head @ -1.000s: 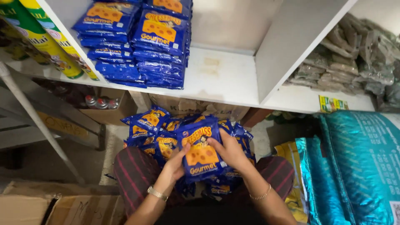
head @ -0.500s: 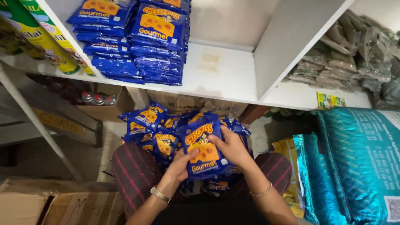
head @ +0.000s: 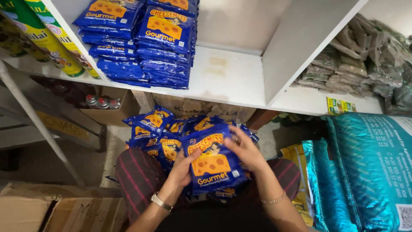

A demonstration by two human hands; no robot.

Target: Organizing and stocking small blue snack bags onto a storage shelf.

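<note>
fingers (head: 189,161): both hands grasp blue packet (head: 213,163) | upright, slightly tilted, face up

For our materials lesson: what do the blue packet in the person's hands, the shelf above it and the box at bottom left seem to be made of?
Blue packet: probably glossy plastic film; it shines and creases. Held by left hand and right hand. White shelf: looks like painted or laminated board, smooth and matt. Box: brown corrugated cardboard, dull, with folded flaps.

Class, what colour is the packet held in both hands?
Blue packet with an orange-yellow cheese picture, clearest in the head view.
</note>
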